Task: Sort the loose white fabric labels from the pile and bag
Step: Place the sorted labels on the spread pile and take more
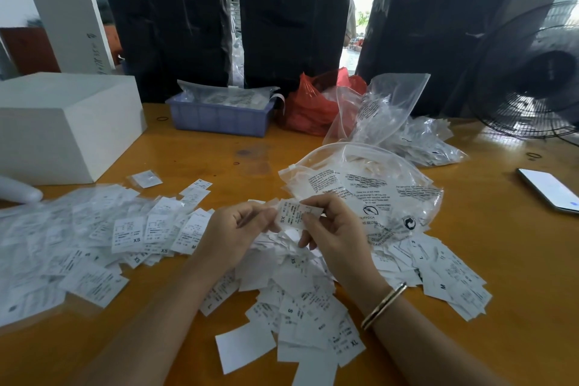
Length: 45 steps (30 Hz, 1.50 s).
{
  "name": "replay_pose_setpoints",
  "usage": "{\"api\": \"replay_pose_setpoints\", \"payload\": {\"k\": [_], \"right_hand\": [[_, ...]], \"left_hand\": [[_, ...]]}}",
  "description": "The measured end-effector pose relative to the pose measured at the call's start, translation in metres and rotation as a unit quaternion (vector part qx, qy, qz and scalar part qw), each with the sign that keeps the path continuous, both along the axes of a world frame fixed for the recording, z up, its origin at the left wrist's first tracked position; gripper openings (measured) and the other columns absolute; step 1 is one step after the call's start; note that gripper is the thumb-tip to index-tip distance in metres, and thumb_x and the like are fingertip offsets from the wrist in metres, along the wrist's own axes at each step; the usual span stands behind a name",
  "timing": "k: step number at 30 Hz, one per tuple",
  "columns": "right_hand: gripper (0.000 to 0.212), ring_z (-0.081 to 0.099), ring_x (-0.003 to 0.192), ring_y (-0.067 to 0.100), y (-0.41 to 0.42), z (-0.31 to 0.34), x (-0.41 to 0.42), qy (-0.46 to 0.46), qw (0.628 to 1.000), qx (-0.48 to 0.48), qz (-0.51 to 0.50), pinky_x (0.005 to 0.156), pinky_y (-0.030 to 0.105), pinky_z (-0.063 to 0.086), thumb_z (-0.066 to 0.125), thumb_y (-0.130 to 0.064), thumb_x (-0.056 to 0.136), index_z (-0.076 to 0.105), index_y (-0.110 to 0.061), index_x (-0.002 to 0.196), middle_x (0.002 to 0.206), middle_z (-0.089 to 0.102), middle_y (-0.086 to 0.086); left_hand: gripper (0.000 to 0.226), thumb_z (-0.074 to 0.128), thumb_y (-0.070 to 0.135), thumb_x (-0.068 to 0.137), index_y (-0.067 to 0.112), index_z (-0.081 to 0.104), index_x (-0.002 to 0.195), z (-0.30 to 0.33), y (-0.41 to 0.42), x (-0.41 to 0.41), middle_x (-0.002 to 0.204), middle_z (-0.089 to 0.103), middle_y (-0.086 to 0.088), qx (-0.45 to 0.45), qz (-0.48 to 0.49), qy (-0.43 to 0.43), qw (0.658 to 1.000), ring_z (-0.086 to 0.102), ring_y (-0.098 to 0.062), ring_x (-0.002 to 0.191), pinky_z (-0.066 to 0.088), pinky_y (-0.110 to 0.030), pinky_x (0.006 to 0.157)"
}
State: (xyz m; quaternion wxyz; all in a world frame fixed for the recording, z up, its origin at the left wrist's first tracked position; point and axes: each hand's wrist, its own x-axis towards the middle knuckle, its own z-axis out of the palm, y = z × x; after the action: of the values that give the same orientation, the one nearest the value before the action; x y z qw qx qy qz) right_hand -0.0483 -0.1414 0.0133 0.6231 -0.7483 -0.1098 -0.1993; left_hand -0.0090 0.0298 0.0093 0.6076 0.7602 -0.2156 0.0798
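One white fabric label [293,215], small, rectangular, printed in black with "XS" at its end, held just above the table between both hands: left hand [233,233] with fingers curled, pinching its left edge; right hand [332,229] with thumb and fingertips nipping its right edge. Gold bangle [383,305], thin and shiny, on the right wrist. Beneath the hands, loose pile of labels [300,291], flimsy white slips lying overlapped, some blank side up, sizes S, L and XL legible. To the left, spread of labels [94,244], flatter, several marked XS, part under clear film. To the right, smaller heap [445,279] with M and L showing. Just behind the right hand, clear zip bag [369,185], crinkled glossy plastic with black printed warnings, lying open-mouthed with pale contents inside. Wooden table [517,276], smooth orange-brown varnish. Further back: upright clear bag [385,106]; red plastic bag [313,103], crumpled; blue plastic crate [219,119], ribbed and rectangular; white box [62,125], matte. Far right: smartphone [548,189], flat; black wire-cage fan [539,72].
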Motion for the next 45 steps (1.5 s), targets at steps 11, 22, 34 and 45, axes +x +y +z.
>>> {"api": "replay_pose_setpoints", "payload": {"k": [11, 22, 34, 45], "right_hand": [[0.019, 0.063, 0.055, 0.017, 0.002, 0.004, -0.002, -0.023, 0.997, 0.069, -0.016, 0.050, 0.019, 0.047, 0.055, 0.003, 0.090, 0.059, -0.015, 0.090, 0.071, 0.068, -0.003], [0.016, 0.061, 0.054, 0.019, 0.005, 0.007, -0.002, 0.034, 0.988, 0.152, -0.013, 0.049, 0.021, 0.047, 0.055, 0.003, 0.090, 0.061, -0.012, 0.093, 0.075, 0.069, -0.001], [0.016, 0.061, 0.052, 0.015, 0.007, 0.008, -0.005, 0.047, 0.995, 0.091, 0.019, 0.048, 0.021, 0.047, 0.053, 0.003, 0.091, 0.060, -0.011, 0.092, 0.071, 0.068, -0.004], [0.022, 0.063, 0.053, 0.015, 0.003, 0.006, -0.004, 0.020, 1.000, 0.017, 0.000, 0.051, 0.024, 0.049, 0.054, 0.001, 0.091, 0.059, -0.021, 0.089, 0.063, 0.066, -0.004]], "left_hand": [[0.020, 0.070, 0.037, 0.071, 0.018, 0.068, 0.078, 0.002, -0.001, -0.001, 0.076, 0.072, 0.009, -0.058, 0.007, 0.019, 0.998, 0.066, 0.001, 0.076, 0.047, -0.006, 0.065], [0.020, 0.067, 0.042, 0.072, 0.023, 0.063, 0.072, 0.001, -0.002, -0.002, 0.081, 0.070, 0.019, -0.004, 0.012, -0.031, 0.999, 0.064, 0.004, 0.080, 0.046, -0.007, 0.071], [0.014, 0.063, 0.052, 0.070, 0.056, 0.062, 0.083, 0.005, -0.001, -0.004, 0.083, 0.067, 0.025, 0.022, 0.015, -0.026, 0.999, 0.062, 0.001, 0.082, 0.049, -0.014, 0.066], [0.011, 0.069, 0.040, 0.070, 0.031, 0.071, 0.076, 0.004, -0.001, -0.002, 0.077, 0.073, 0.011, -0.048, -0.020, -0.005, 0.999, 0.067, 0.000, 0.073, 0.048, -0.008, 0.065]]}}
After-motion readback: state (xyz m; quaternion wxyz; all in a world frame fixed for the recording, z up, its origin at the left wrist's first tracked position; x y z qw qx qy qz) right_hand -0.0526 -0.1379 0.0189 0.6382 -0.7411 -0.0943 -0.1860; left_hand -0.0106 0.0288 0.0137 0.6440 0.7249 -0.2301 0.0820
